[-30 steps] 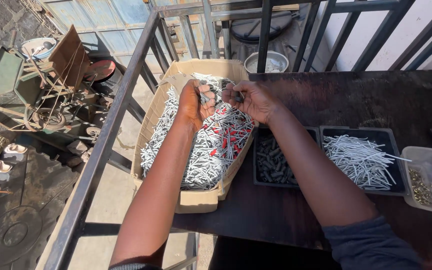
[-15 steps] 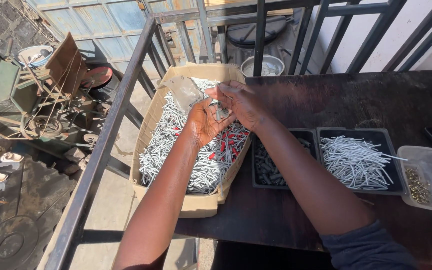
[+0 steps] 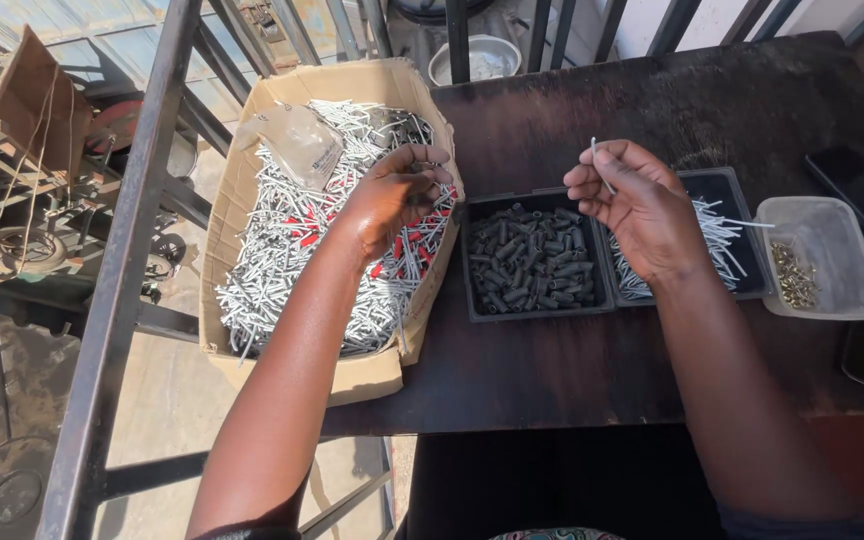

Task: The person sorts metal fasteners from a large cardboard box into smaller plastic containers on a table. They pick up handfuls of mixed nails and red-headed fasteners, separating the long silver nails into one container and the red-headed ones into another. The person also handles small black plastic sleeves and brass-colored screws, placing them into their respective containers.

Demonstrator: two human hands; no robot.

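Note:
A cardboard box [image 3: 252, 170] at the table's left edge is filled with several long silver bolts [image 3: 282, 260] over red packaging. My left hand [image 3: 397, 190] rests curled on the bolts at the box's right side; whether it grips any is unclear. My right hand [image 3: 637, 205] hovers over two black trays and pinches one thin silver bolt [image 3: 597, 160] upright between its fingers. The left tray [image 3: 537, 260] holds dark short sleeves. The right tray [image 3: 732, 250] holds silver bolts, partly hidden by my hand.
A clear plastic tub [image 3: 817, 255] with small brass-coloured pieces sits right of the trays on the dark table [image 3: 592, 370]. A clear plastic bag [image 3: 302, 145] lies in the box. Black metal railing [image 3: 127, 260] runs along the left; junk lies below.
My hands have separated. The right hand moved from the box to above the trays with a single bolt. The left hand stayed in the box.

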